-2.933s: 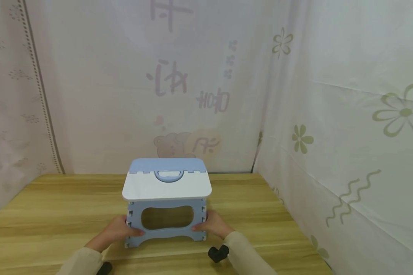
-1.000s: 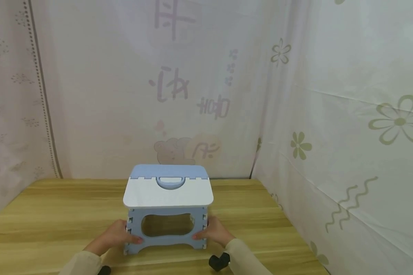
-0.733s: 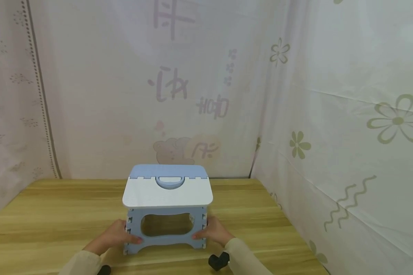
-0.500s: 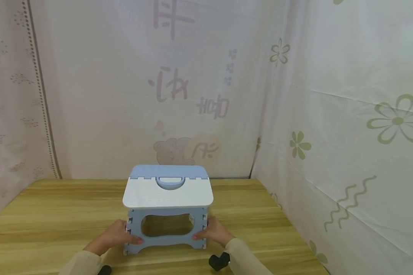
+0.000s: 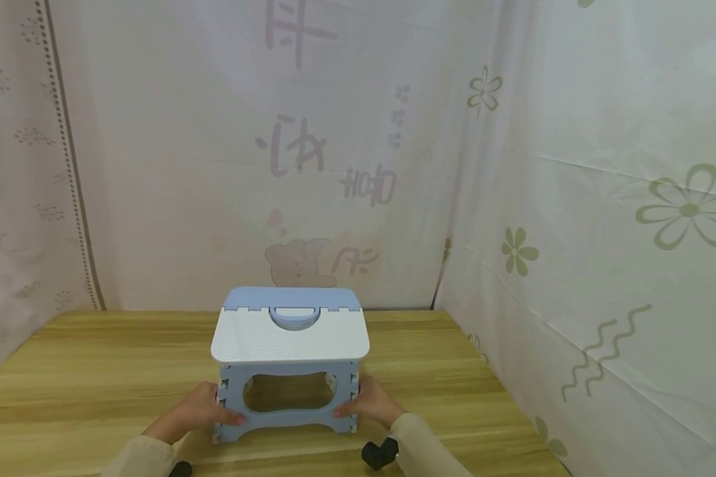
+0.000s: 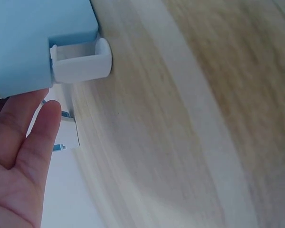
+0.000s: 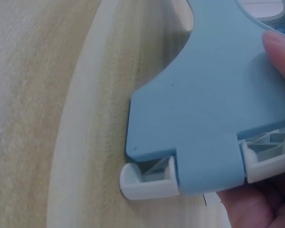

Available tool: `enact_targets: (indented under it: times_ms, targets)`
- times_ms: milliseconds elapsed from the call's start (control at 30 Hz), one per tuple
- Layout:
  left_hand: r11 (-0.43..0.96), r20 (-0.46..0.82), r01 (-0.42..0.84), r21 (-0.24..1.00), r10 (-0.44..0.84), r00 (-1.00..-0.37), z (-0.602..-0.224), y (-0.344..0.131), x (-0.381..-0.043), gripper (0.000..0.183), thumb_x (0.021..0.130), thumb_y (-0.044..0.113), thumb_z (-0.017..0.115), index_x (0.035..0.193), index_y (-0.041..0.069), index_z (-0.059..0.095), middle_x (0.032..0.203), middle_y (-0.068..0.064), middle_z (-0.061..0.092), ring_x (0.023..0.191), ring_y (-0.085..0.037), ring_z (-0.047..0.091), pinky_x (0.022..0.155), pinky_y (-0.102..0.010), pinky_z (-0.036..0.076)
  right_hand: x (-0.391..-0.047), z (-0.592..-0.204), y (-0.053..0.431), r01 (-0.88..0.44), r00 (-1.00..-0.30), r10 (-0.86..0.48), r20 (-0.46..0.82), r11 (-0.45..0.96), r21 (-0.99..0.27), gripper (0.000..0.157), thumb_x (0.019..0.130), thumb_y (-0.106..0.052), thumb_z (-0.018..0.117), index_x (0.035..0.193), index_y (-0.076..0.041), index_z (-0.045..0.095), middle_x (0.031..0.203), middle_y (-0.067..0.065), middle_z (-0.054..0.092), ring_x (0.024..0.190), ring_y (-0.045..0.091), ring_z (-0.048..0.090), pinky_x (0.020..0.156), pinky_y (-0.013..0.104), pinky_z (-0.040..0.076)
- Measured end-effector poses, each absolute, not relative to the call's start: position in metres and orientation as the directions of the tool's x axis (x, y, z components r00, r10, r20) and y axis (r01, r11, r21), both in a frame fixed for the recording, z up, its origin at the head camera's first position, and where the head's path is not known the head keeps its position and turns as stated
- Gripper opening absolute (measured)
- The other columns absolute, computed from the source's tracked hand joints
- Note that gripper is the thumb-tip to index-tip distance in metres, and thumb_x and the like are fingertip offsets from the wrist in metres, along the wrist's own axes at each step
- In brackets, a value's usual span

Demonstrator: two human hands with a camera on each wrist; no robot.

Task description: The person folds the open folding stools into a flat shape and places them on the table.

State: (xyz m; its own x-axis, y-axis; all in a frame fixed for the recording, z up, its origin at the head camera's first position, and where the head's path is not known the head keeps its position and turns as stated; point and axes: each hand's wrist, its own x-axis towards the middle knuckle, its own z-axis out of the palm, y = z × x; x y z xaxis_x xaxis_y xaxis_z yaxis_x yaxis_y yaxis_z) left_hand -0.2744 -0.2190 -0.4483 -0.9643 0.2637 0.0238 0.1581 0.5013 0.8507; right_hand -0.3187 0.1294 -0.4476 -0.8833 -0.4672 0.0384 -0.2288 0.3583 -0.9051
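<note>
A blue and white folding step stool (image 5: pixel 290 336) stands unfolded on the wooden table, its white and blue top facing up with a handle in the middle. My left hand (image 5: pixel 201 412) grips the stool's left side low down, thumb on the blue front panel. Around the right side my right hand (image 5: pixel 372 401) holds on in the same way, its thumb on the front panel near the oval opening. The left wrist view shows fingers (image 6: pixel 40 128) behind the white hinge edge. In the right wrist view the thumb (image 7: pixel 280 54) presses the blue panel, other fingers behind it.
The wooden table (image 5: pixel 113 358) stretches out on both sides of the stool. A patterned curtain (image 5: pixel 173 165) hangs behind the table, and another flowered curtain (image 5: pixel 573 232) runs along the right. Black wrist devices (image 5: pixel 380 454) sit at the cuffs.
Over the earlier frames the stool and both hands shift slightly lower in the head view along with the background. The grip on both sides stays the same.
</note>
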Motion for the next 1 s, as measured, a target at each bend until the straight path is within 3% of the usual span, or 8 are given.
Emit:
enact_targets:
  times_ms: [333,633,867,1000]
  targets:
    - [0.507,0.022,0.15,0.849,0.248,-0.968,-0.447,-0.219,-0.272,0.04,0.067,0.014,0.086,0.094,-0.009,0.068,0.09,-0.014,0.072,0.081,-0.017,0.063,0.074,-0.033,0.051,-0.315,-0.449,0.129,-0.234,-0.884,-0.463,0.058,0.331,-0.914,0.042,0.069,0.001,0.081,0.107,0.01,0.067,0.098,0.018,0.072,0.087,0.017,0.067,0.078,0.028,0.053]
    - [0.583,0.026,0.093,0.807,0.122,-0.992,-0.443,-0.219,-0.267,0.032,0.062,0.017,0.089,0.08,-0.003,0.07,0.076,-0.008,0.071,0.07,-0.014,0.059,0.065,-0.031,0.05,-0.312,-0.456,0.123,-0.245,-0.925,-0.356,0.131,0.299,-0.922,0.048,0.065,-0.001,0.086,0.108,0.01,0.067,0.094,0.015,0.073,0.079,0.016,0.067,0.07,0.027,0.054]
    - [0.474,0.009,0.11,0.873,0.211,-0.978,-0.448,-0.223,-0.264,0.034,0.07,0.01,0.085,0.092,-0.011,0.069,0.085,-0.012,0.073,0.076,-0.014,0.062,0.068,-0.03,0.051,-0.314,-0.461,0.126,-0.253,-0.928,-0.343,0.148,0.287,-0.924,0.051,0.066,-0.003,0.087,0.108,0.012,0.063,0.094,0.014,0.071,0.08,0.018,0.066,0.07,0.026,0.054]
    - [0.433,0.002,0.071,0.899,0.158,-0.987,-0.452,-0.218,-0.262,0.038,0.067,0.005,0.086,0.095,-0.012,0.068,0.087,-0.015,0.073,0.078,-0.017,0.065,0.07,-0.032,0.053,-0.313,-0.464,0.128,-0.27,-0.923,-0.349,0.161,0.291,-0.918,0.056,0.066,-0.001,0.087,0.114,0.013,0.06,0.101,0.019,0.07,0.087,0.022,0.067,0.074,0.028,0.055]
